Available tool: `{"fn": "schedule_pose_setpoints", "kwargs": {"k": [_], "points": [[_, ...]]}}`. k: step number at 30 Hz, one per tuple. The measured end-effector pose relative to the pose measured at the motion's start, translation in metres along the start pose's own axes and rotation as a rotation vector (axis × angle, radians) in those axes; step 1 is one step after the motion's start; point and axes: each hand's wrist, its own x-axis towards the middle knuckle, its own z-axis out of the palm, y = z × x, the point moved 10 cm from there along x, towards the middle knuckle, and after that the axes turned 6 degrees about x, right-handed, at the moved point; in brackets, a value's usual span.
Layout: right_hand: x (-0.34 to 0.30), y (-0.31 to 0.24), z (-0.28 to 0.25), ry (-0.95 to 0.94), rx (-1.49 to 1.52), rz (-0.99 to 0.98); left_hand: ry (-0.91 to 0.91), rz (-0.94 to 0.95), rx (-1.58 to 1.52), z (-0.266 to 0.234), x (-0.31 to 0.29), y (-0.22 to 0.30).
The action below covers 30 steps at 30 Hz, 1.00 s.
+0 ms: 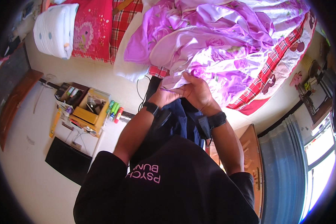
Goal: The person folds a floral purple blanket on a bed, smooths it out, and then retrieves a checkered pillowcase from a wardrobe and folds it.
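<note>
Crumpled, smooth purple floral fabric [209, 46] partly hides the fingers [192, 79] from me; left hand [164, 98] and right hand [200, 95] pinch its edge.

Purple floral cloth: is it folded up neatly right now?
No, the purple floral cloth lies in loose, rumpled folds, with its near edge held by the left hand and right hand.

Free rm L of L grip [167, 98] over pale floor [95, 71], tho thin dark cable [137, 89] runs near & yellow box [84, 115] stands farther L. Fwd & R, bunched purple cloth [209, 41] blocks low pass.
</note>
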Motion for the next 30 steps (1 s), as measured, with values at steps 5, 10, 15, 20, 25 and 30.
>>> {"fn": "schedule_pose_setpoints", "kwargs": {"k": [5,10,15,20,25,30], "points": [[-0.018,0.022,0.033,-0.143,0.003,-0.004,0.041,0.411,0.638,0.038,-0.013,0.081],[-0.035,0.028,0.024,-0.074,-0.208,-0.025,0.710,0.337,0.271,-0.088,-0.024,0.096],[-0.047,0.019,0.006,0.011,-0.266,-0.128,0.972,1.301,1.186,0.067,-0.139,0.210],[-0.023,0.003,0.052,-0.231,-0.314,-0.245,0.667,0.730,0.006,-0.077,-0.049,0.195],[0.036,-0.044,0.100,-0.302,-0.510,-0.412,0.656,0.506,-0.236,-0.104,-0.034,0.124],[0.058,-0.080,0.112,-0.222,-0.987,-0.630,0.804,0.930,1.329,0.038,-0.103,0.137]]}}
